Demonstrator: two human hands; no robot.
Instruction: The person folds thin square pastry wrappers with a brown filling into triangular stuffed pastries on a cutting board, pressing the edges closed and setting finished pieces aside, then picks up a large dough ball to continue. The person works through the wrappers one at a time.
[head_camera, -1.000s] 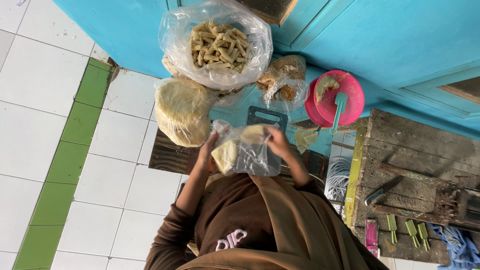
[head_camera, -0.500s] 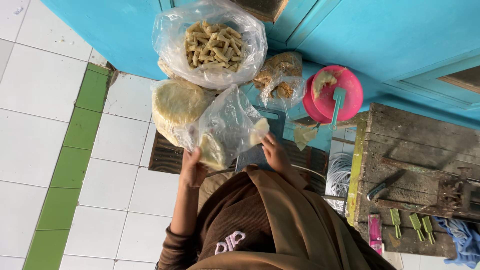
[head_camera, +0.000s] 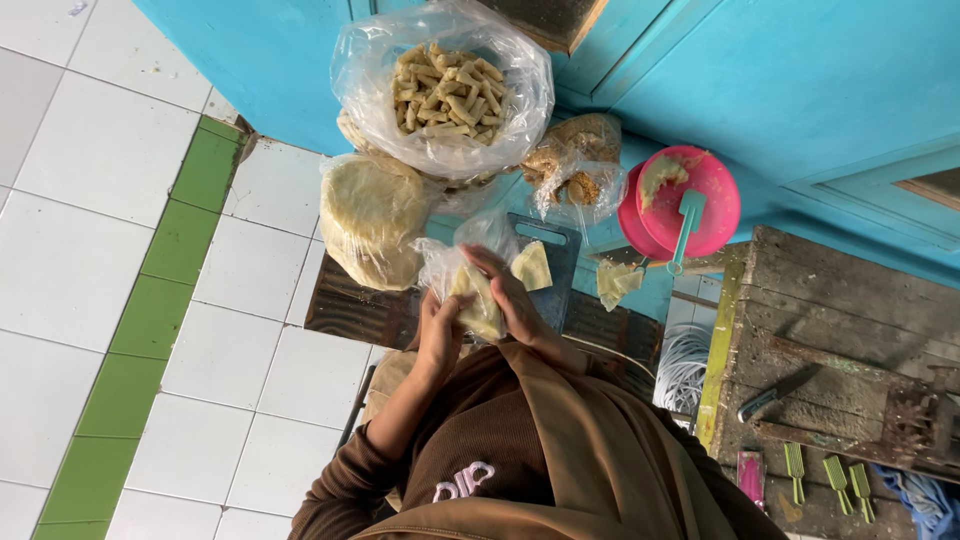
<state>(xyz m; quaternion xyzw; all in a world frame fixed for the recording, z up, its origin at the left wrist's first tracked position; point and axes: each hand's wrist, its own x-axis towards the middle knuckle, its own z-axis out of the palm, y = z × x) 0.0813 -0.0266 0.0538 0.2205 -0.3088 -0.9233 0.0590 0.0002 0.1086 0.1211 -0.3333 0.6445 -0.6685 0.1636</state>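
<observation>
While both hands meet over the near edge of the dark cutting board (head_camera: 560, 275), the left hand (head_camera: 440, 335) and right hand (head_camera: 515, 300) clasp a pale dough sheet (head_camera: 478, 305) between them — its long axis running away from the body — half inside a clear plastic bag (head_camera: 445, 262).

A low slatted wooden bench (head_camera: 345, 305) on white floor tiles (head_camera: 90, 250) carries a dark cutting board (head_camera: 560, 262) and, apparently, clear bags of snacks (head_camera: 450, 90).
</observation>
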